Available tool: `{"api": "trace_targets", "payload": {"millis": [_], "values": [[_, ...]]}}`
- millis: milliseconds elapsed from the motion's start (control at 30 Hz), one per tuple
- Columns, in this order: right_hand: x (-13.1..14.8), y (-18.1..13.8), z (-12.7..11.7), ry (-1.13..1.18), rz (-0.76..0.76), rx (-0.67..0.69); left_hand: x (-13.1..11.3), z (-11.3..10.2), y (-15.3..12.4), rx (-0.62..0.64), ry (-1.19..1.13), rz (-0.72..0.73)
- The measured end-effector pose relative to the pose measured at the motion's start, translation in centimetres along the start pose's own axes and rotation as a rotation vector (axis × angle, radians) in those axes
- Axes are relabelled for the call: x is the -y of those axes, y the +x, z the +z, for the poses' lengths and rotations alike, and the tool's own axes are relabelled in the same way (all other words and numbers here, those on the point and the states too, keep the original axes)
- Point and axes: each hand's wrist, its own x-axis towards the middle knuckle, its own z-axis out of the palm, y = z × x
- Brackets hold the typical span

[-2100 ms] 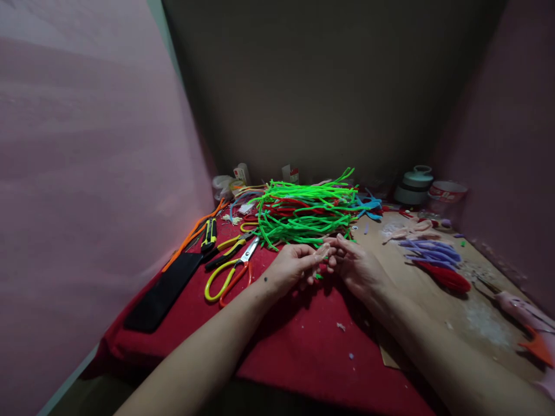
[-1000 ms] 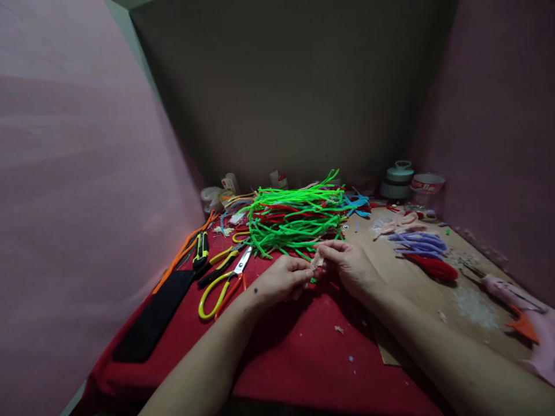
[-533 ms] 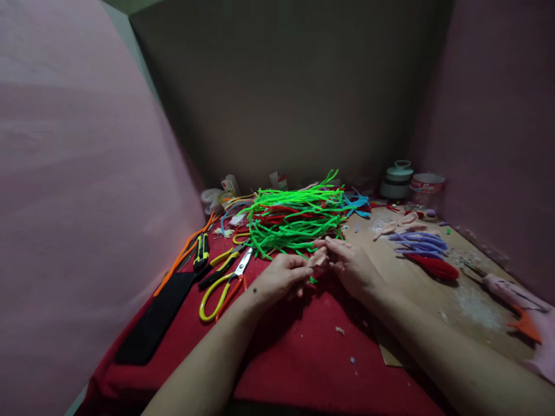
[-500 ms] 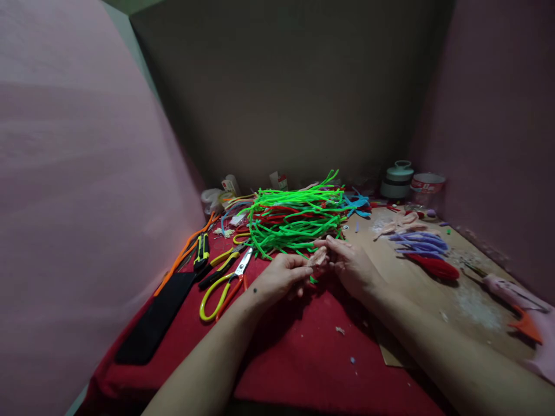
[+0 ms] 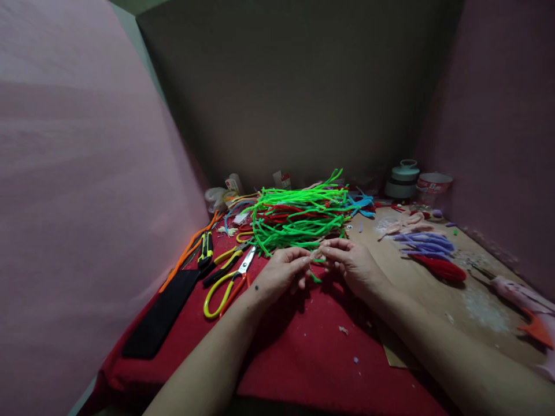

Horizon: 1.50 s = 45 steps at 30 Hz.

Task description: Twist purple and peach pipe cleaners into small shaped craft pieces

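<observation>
My left hand (image 5: 288,267) and my right hand (image 5: 349,263) meet over the red cloth, thumbs and fingers pinched from both sides on a small pale pink fuzzy piece (image 5: 317,254). Most of that piece is covered by my fingertips, so its full shape is hidden. Just beyond my hands lies a heap of bright green pipe cleaners (image 5: 299,231), with red ones (image 5: 281,215) among them. One short green end pokes out beneath my fingers. Left of my left hand rest scissors (image 5: 221,297) with yellow and orange handles, and pliers (image 5: 225,266) with yellow-black grips.
A box cutter (image 5: 206,249) and a black flat strip (image 5: 160,315) lie at left. The cardboard sheet (image 5: 377,254) at right bears purple pipe cleaners (image 5: 427,242), a red bundle (image 5: 440,268) and a pink glue gun (image 5: 511,292). Jars (image 5: 403,179) stand behind; walls close both sides.
My hands have drawn closer together, and my right fingers now pinch the pale pink piece, which shows less than before. The whole view has shifted slightly.
</observation>
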Motion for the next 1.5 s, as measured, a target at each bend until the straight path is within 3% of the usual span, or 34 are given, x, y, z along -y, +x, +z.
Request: {"api": "trace_targets", "payload": {"millis": [233, 367, 500, 633, 733, 833, 1167, 1333, 1500], "values": [[0.0, -0.2, 0.1, -0.013, 0.024, 0.053, 0.4, 0.2, 0.1, 0.016, -0.033, 0.020], [0.0, -0.4, -0.1, -0.148, 0.103, 0.136, 1.4, 0.4, 0.5, 0.060, -0.093, 0.024], [-0.2, -0.8, 0.3, -0.419, 0.080, 0.155, 1.6, 0.5, 0.7, -0.016, -0.101, 0.051], [-0.4, -1.3, 1.2, -0.473, 0.023, 0.267, 0.7, 0.2, 0.3, -0.035, -0.021, 0.073], [-0.4, -1.5, 1.5, -0.507, 0.029, 0.267, 0.0, -0.2, 0.0, -0.100, 0.000, 0.112], [-0.2, -1.5, 1.3, -0.466, 0.087, 0.279, -0.1, -0.5, 0.0, -0.156, -0.031, 0.099], [0.1, -1.0, 0.5, -0.092, 0.194, 0.202, 0.6, -1.1, 0.5, -0.145, -0.142, 0.122], [0.1, -1.0, 0.6, -0.107, 0.147, 0.190, 0.1, -0.7, 0.2, -0.061, -0.093, 0.141], [0.3, -1.2, 0.8, -0.152, 0.102, 0.240, 0.0, -1.1, 0.1, 0.103, 0.102, 0.025]]}}
